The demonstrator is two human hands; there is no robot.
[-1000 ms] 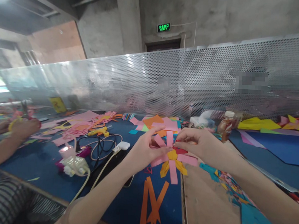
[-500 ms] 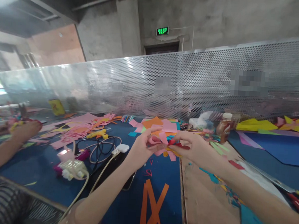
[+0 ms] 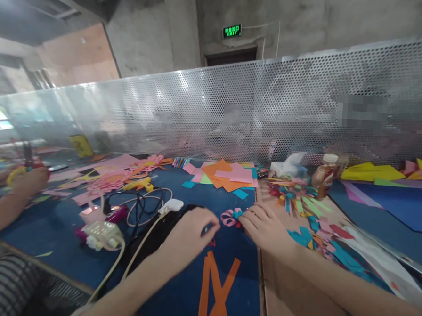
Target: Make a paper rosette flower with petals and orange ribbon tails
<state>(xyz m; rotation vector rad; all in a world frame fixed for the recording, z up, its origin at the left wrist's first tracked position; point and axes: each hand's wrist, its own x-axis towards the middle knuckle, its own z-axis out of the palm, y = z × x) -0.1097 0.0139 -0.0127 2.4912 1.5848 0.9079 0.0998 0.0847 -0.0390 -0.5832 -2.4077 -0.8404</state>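
Observation:
Just above the blue table top, my left hand (image 3: 197,227) is curled, with thumb and index fingertip meeting. Anything between those fingertips is too small to make out. My right hand (image 3: 266,227) lies palm down at the seam between the blue surface and the brown board, its fingers together. Its fingertips are on a small looped paper piece (image 3: 230,218) of pink, blue and red strips, partly hidden under them. Orange paper strips (image 3: 218,290) lie crossed nearer to me. A dark phone (image 3: 157,240) rests partly behind my left forearm.
A pile of coloured paper sheets (image 3: 226,175) lies ahead. Scraps (image 3: 334,244) and a bottle (image 3: 325,176) are on the right. Cables, a white plug (image 3: 173,205) and a yellow glue gun (image 3: 139,184) sit left. Another person's hand (image 3: 31,181) holds scissors at far left.
My hands were together holding pink and red paper higher up; now they are apart and lower. The left moved toward me, and the right is down on a looped paper piece.

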